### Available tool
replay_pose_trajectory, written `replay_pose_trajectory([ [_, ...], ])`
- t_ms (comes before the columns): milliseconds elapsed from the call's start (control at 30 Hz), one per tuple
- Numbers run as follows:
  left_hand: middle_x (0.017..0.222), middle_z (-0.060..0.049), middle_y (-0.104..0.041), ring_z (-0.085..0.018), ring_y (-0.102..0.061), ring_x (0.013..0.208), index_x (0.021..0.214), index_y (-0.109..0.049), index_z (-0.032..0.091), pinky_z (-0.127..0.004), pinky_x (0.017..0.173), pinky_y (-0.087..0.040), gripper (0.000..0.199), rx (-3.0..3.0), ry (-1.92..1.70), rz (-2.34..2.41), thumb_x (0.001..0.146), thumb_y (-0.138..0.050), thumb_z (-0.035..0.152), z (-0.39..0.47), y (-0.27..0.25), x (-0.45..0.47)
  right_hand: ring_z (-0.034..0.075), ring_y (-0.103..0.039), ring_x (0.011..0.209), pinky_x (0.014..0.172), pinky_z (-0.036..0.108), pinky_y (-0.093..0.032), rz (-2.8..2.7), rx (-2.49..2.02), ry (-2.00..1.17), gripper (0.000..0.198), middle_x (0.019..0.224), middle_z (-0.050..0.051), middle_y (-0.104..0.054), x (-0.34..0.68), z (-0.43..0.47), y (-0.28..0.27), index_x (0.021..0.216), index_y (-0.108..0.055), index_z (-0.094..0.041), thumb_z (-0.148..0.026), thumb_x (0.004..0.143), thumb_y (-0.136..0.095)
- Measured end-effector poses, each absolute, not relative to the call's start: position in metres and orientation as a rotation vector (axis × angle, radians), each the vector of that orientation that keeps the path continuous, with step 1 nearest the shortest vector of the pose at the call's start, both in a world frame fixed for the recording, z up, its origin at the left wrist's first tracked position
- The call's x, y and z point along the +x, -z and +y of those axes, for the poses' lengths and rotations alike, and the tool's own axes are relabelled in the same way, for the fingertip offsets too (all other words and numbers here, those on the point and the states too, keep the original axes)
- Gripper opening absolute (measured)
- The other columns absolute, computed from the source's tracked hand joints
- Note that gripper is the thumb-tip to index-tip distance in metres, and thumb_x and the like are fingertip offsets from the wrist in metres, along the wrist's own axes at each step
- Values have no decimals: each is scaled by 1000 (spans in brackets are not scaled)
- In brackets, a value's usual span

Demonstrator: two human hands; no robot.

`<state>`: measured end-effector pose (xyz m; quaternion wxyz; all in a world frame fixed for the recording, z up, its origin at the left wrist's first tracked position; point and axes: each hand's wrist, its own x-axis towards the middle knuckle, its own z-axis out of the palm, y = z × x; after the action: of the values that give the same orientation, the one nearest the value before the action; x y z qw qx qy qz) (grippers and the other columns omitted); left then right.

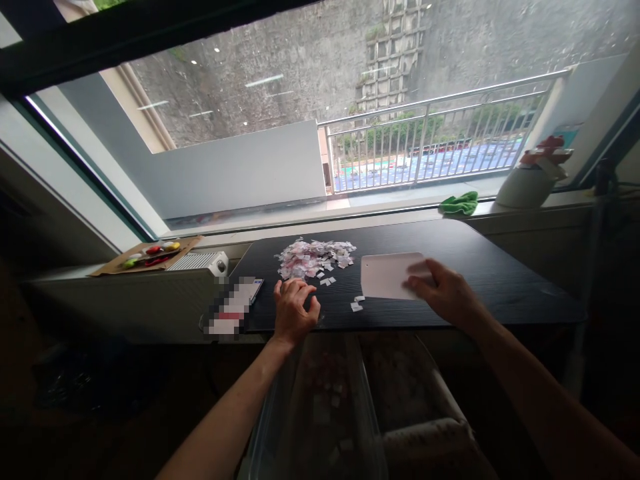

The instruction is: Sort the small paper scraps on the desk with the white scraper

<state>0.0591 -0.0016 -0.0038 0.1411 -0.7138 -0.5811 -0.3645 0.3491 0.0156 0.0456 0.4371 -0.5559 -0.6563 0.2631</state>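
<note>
My left hand point(295, 310) hovers at the table's near side, just in front of a heap of small white and pinkish paper-like pieces point(313, 257). Its fingers are curled, the thumb stands apart, and no object shows between them. A thin pale rectangular board point(387, 275) with a small corner hole is to the right of the heap. My right hand point(440, 287) grips the board's right end, thumb on top; the thumb is smeared by motion and the other fingers are partly hidden. A few loose pieces point(357, 305) lie near the board's lower left corner.
The dark table point(480, 273) stands under a window. Beneath its front edge are a clear plastic bin point(367, 400) with pieces inside and a pale-rimmed sack-like container point(425, 427). A pixelated phone-like object point(257, 288) lies left; a green cloth point(459, 203) and a white jug point(525, 183) sit on the sill.
</note>
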Motion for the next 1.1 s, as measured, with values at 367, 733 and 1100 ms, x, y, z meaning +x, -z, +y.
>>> replay_pose_trajectory([
  [367, 95, -5, -64, -26, -55, 107, 91, -68, 23, -55, 112, -19, 19, -2238, 951, -1580, 80, -53, 19, -10, -20, 78, 18, -66, 67, 59, 27, -50, -1738, -1379, -586, 16, 77, 3, -72, 356, 7, -51, 87, -65, -21, -29, 74, -61],
  [733, 99, -6, -63, -25, -51, 114, 93, -68, 21, -56, 114, -15, 19, -2479, 805, -1401, 81, -54, 18, -10, -22, 107, 19, -64, 64, 58, 28, -48, -1615, -1463, -566, 16, 71, 3, -69, 366, -2, -52, 82, -64, -22, -33, 72, -59],
  [1100, 101, -7, -63, -27, -49, 116, 93, -71, 25, -64, 112, -13, 20, -2771, 573, -1272, 80, -56, 19, -13, -27, 133, 15, -55, 55, 51, 25, -42, -1633, -1549, -472, 10, 60, -1, -61, 375, 2, -47, 72, -60, -22, -32, 69, -58],
])
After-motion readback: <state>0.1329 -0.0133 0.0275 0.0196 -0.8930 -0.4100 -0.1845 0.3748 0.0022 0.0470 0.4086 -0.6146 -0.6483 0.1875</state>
